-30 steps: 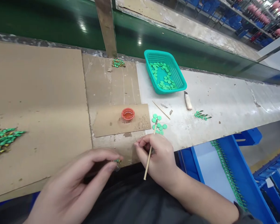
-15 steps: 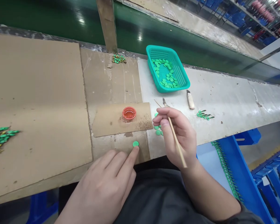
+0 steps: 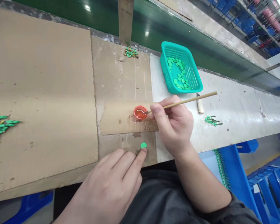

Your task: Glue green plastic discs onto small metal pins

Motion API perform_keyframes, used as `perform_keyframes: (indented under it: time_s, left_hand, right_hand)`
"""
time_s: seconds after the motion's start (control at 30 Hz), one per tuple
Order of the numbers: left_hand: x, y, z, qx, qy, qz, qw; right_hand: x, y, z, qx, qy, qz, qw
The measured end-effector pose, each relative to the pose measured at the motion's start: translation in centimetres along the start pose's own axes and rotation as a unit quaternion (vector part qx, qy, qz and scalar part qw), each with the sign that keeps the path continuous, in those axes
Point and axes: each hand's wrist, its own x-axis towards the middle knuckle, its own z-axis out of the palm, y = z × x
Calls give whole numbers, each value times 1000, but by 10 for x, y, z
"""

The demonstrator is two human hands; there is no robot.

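Note:
A green two-hole button (image 3: pixel 143 145) lies flat on the brown board near the table's front edge. My left hand (image 3: pixel 116 174) is closed, fingers together, with the index fingertip holding down the button's near edge. My right hand (image 3: pixel 174 126) pinches a thin wooden brush (image 3: pixel 189 100) between thumb and fingers. The brush's dark tip reaches into a small red cup (image 3: pixel 140 112) of reddish liquid. That cup stands on a cardboard piece (image 3: pixel 114 119) beyond the button.
A teal basket (image 3: pixel 198 77) of green buttons stands behind my right hand. Green pieces with dark stems (image 3: pixel 213 120) lie to the right, near a small whitish bottle (image 3: pixel 200 105). Other green-and-gold clusters lie at the far left (image 3: pixel 2 126) and back (image 3: pixel 131 52).
My right hand has turned the brush, bringing its tip down and left into the red cup. My left fingertip stays at the button. The whole view has shifted slightly.

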Motion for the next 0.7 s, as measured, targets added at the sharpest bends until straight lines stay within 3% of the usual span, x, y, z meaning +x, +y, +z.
perform_keyframes:
  time_s: [0.17,0.7]
  left_hand:
    - [-4,-2,2,2,-14,8,1000]
    - [-7,-3,4,-13,-13,5,1000]
  right_hand:
    - [1,3,5,25,4,33,999]
    - [-1,8,7,9,-10,30,999]
